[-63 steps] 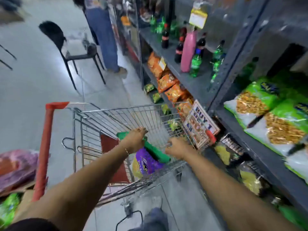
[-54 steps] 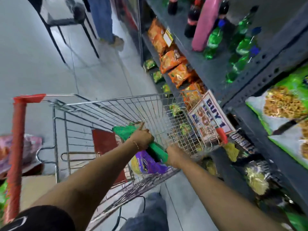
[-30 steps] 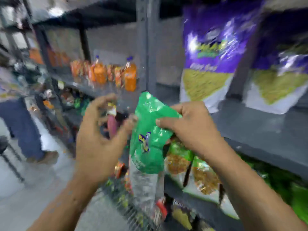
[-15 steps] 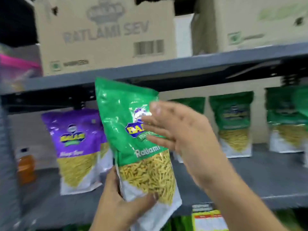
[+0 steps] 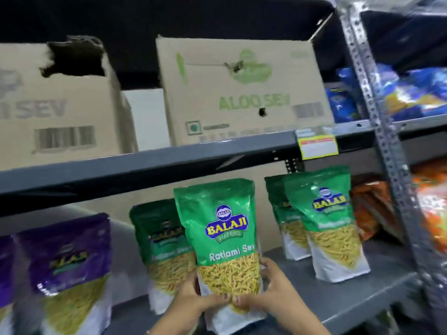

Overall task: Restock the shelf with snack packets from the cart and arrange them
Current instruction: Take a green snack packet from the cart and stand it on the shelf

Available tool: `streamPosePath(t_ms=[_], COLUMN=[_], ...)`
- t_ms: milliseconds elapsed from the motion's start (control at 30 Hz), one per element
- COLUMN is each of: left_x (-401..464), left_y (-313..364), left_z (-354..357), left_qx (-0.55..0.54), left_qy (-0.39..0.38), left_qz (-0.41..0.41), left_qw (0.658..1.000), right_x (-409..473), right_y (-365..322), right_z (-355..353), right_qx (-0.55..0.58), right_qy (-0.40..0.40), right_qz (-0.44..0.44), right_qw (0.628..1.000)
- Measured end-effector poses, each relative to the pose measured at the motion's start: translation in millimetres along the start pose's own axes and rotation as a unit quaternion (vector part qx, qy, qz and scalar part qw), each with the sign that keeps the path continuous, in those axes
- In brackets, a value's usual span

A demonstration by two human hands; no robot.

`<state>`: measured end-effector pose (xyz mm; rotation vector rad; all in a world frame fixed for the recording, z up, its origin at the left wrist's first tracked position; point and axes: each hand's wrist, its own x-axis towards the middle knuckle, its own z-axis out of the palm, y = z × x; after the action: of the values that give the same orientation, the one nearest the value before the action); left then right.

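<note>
At shelf [image 5: 343, 303] front edge: left hand [image 5: 193, 302], right hand [image 5: 273, 292] clasp green packet [image 5: 225, 240] upright.

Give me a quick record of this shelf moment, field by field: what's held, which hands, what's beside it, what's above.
held item: green Ratlami Sev packet, upright
hands: left hand and right hand, both gripping its lower part
behind it: another green packet
to its left: purple packet
to its right: two green packets, standing
above: Aloo Sev carton on the upper shelf
</note>
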<state>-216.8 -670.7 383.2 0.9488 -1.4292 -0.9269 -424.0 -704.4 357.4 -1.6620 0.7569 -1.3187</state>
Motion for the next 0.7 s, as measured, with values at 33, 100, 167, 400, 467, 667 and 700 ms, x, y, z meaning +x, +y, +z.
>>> streamPosePath(t_ms=[33, 100, 167, 400, 467, 667, 700], left_x=[11.0, 29.0, 41.0, 57.0, 56.8, 26.9, 12.3], left_y=[-2.6, -8.9, -14.2, -31.3, -29.0, -15.4, -9.5], left_z=[7.7, 21.7, 34.8, 40.7, 39.4, 28.2, 22.5], left_qx=[0.018, 0.021, 0.028, 0.022, 0.034, 0.100, 0.090], left_qy=[0.011, 0.019, 0.023, 0.045, 0.036, 0.020, 0.046], left_qz=[-0.003, -0.008, -0.014, 0.002, 0.005, -0.001, 0.005], left_qw=[1.000, 1.000, 0.999, 0.999, 0.999, 0.995, 0.995], right_x=[5.3, 17.3, 29.5, 55.6, 58.4, 39.9, 32.0], right_y=[4.2, 10.9, 16.2, 31.5, 32.2, 17.6, 12.5], right_z=[-9.7, -25.6, -37.3, -41.0, -38.2, -21.2, -13.8], right_qx=[-0.015, -0.034, -0.046, -0.065, -0.064, -0.083, -0.109], right_qy=[0.016, 0.038, 0.037, 0.012, 0.005, 0.033, 0.086], right_qz=[-0.003, -0.001, 0.008, 0.041, 0.044, 0.048, 0.023], right_qw=[1.000, 0.999, 0.998, 0.997, 0.997, 0.995, 0.990])
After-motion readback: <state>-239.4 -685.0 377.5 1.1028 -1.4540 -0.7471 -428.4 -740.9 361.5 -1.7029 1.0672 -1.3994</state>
